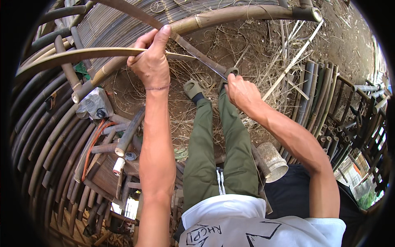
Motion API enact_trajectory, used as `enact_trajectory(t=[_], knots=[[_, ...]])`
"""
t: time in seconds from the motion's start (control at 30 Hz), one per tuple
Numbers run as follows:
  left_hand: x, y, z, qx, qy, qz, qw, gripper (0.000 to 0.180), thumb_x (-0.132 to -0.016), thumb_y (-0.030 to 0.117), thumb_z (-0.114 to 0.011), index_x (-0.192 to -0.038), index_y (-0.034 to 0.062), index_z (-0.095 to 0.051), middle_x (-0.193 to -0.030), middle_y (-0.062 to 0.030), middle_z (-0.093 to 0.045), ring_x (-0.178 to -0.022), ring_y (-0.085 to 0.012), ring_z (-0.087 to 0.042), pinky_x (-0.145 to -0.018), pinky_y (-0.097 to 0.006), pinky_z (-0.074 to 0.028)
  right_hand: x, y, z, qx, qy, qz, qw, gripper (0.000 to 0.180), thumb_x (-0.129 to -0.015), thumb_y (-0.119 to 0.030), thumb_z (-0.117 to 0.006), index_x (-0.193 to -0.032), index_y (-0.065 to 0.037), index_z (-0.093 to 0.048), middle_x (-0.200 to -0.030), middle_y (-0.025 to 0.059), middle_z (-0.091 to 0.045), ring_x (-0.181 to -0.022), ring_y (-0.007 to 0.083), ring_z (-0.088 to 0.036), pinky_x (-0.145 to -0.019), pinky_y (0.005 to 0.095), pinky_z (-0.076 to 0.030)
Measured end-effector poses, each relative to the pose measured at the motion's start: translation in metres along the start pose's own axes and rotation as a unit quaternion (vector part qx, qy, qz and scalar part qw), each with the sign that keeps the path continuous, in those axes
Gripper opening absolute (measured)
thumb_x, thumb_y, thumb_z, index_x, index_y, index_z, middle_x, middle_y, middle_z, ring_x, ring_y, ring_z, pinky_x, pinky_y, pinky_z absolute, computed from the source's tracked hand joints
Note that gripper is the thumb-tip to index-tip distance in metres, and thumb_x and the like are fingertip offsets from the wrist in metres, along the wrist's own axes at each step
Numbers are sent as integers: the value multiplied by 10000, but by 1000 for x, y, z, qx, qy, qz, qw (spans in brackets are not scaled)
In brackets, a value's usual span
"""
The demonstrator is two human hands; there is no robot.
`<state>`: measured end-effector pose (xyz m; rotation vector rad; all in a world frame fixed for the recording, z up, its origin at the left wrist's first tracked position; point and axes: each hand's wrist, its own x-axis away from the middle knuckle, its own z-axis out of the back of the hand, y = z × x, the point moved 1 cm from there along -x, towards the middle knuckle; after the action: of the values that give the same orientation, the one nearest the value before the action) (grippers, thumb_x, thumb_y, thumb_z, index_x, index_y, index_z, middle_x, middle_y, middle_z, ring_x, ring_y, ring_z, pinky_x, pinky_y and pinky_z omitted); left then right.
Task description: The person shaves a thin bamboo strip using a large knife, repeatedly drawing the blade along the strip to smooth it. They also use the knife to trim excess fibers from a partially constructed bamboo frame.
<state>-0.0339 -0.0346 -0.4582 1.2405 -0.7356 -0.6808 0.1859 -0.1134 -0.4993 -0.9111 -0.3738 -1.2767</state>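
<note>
My left hand (pixel 151 61) is closed around bamboo strips at the upper middle, thumb pointing up. One wide bamboo strip (pixel 131 13) slants from the top left down toward my right hand. A second, curved bamboo strip (pixel 82 54) runs out to the left, and its thin end shows past my fingers. My right hand (pixel 244 91) grips a knife, whose handle is mostly hidden in the fist. The shiny knife blade (pixel 213 66) lies along the lower edge of the wide strip. Whether the two strips join cannot be seen.
A thick bamboo pole (pixel 230 19) crosses beyond my hands. Stacked bamboo poles (pixel 53 142) fill the left, and more bamboo lengths (pixel 314 92) stand at right. A dirty white bucket (pixel 275 160) sits by my right leg. Shavings (pixel 263 57) litter the ground. A plastic bag (pixel 95 103) lies left.
</note>
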Motion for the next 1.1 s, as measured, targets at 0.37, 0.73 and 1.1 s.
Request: enact_trajectory(t=[0.37,0.73,1.1], knots=[[7,-20,9,70,-67,-24,995,409,-813,176,-800,-1110,-29,-608,-918,-61,-625,-825,-138,-606,-747,-238,-492,-40,67,-58,-40,-78,-62,994,296,-904,-252,-553,-1014,22,-576,-875,299,-663,-865,455,-658,-795,517,-522],[7,-144,-18,-4,-100,94,991,288,-812,213,-804,-971,-8,-709,-836,-14,-676,-745,-82,-580,-697,-232,-463,-74,86,-51,-57,-114,-34,991,357,-933,-295,-562,-1082,27,-529,-851,297,-649,-846,462,-645,-752,509,-500],[-1,-170,-21,94,-16,117,989,297,-744,147,-856,-904,-24,-673,-767,-47,-661,-655,-122,-587,-656,-254,-477,-81,68,-64,-23,-56,20,998,316,-939,-290,-549,-1001,14,-486,-843,283,-660,-777,472,-647,-714,537,-528]])
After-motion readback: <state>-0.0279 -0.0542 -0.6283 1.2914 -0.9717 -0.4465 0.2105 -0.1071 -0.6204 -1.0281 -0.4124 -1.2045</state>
